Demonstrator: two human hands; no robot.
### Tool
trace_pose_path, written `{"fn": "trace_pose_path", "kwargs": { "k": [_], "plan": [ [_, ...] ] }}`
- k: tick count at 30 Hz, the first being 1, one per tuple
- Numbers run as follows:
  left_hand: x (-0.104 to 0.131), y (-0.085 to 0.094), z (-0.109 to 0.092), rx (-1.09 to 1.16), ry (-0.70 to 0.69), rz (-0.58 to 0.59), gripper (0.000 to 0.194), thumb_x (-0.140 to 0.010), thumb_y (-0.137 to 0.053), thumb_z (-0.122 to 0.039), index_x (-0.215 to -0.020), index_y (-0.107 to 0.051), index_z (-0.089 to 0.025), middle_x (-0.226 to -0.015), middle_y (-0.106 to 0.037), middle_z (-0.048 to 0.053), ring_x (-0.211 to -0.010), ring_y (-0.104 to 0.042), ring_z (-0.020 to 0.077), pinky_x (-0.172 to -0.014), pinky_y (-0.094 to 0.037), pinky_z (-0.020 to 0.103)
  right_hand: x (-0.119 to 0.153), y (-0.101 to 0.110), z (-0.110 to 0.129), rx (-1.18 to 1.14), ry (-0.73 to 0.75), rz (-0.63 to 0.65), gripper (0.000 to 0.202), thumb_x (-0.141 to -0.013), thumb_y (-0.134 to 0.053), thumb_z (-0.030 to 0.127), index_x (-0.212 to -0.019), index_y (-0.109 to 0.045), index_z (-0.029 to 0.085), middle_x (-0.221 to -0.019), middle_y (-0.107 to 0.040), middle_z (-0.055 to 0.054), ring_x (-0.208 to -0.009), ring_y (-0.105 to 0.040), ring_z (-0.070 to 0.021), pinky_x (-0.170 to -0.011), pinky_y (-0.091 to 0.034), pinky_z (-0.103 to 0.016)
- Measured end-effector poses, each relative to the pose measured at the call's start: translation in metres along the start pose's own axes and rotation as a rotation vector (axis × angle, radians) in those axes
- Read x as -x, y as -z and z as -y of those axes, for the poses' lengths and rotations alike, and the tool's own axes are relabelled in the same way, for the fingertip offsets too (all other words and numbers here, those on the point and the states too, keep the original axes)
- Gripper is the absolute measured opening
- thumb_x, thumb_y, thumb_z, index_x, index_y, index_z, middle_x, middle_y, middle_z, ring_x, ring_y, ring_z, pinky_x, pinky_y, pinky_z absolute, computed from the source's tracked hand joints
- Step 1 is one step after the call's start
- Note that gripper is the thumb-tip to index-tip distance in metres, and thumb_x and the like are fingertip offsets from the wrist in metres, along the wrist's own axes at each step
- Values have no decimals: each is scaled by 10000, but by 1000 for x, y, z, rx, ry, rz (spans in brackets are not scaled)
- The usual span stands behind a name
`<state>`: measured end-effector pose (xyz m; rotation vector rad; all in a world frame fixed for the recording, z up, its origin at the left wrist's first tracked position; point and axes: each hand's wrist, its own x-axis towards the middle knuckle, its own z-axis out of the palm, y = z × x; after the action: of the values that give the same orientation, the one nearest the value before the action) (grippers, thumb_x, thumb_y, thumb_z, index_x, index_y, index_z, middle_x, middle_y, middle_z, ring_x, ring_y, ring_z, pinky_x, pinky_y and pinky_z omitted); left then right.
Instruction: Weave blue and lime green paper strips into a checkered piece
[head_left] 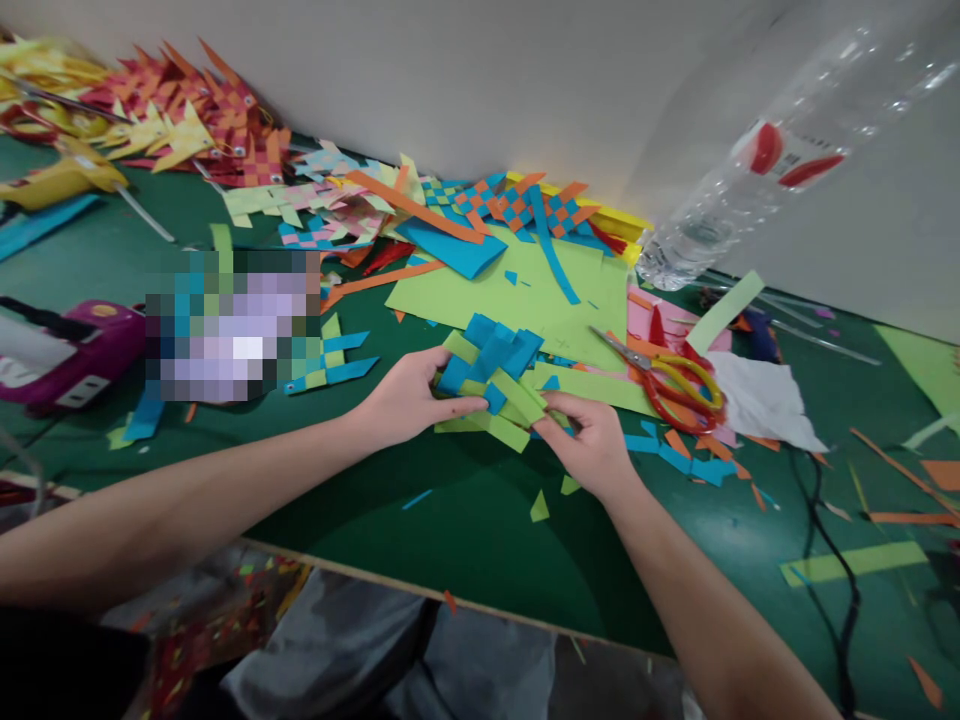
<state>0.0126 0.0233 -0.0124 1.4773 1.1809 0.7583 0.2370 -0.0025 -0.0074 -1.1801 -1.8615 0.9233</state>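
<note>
Blue and green paper strips, partly interlaced into a woven paper piece [499,355], are held above the green table between my hands. My left hand [412,395] grips its left side, thumb in front and fingers behind. At the lower right, my right hand [589,435] pinches the end of a green strip of the same piece. Left of my left hand lies a finished-looking blue and green woven paper fish [330,360]. Scissors [667,380] with red and yellow handles rest just beyond my right hand, partly on green paper sheets [562,290].
Red and orange woven fish [217,120] pile up along the wall, near a yellow glue gun [67,175]. A purple device [82,350] stands at left. A plastic bottle [795,150] leans at the back right. A black cable [832,530] and paper scraps lie at right.
</note>
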Motion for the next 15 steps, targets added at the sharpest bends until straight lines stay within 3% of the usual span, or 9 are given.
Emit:
{"fn": "trace_pose_path", "kwargs": {
  "k": [5, 9, 12, 15],
  "plan": [
    [0, 1, 0, 31, -48, -20, 423, -657, -773, -420, -952, -606, -168, -925, -723, 43, -824, -686, 211, -690, -574, 305, 0, 3, 4, 52, 76, 87, 124, -815, -567, 259, -737, -619, 178, -713, -652, -18, -672, -612, -153, -624, -468, -257],
    [0, 1, -2, -15, -73, -44, 431, -656, -774, -425, -960, -618, -163, -907, -724, 50, -810, -684, 218, -702, -573, 322, 2, 5, 3, 37, 149, 101, 200, -837, -485, 292, -959, -596, 178, -912, -677, -64, -801, -642, -190, -699, -511, -298],
    [0, 0, -1, -19, -90, -34, 437, -664, -763, -442, -975, -623, -169, -917, -725, 51, -831, -682, 227, -723, -573, 333, 5, 1, 3, 123, 212, -18, 264, -819, -506, 315, -1040, -567, 185, -990, -681, -87, -866, -651, -215, -738, -530, -325],
    [-1, 0, -1, -17, -115, 13, 408, -685, -753, -427, -987, -623, -185, -954, -721, 39, -878, -678, 220, -770, -565, 321, 6, -4, 4, 266, 213, -180, 147, -809, -589, 282, -935, -600, 209, -871, -705, -48, -787, -666, -190, -707, -534, -293]
  ]
}}
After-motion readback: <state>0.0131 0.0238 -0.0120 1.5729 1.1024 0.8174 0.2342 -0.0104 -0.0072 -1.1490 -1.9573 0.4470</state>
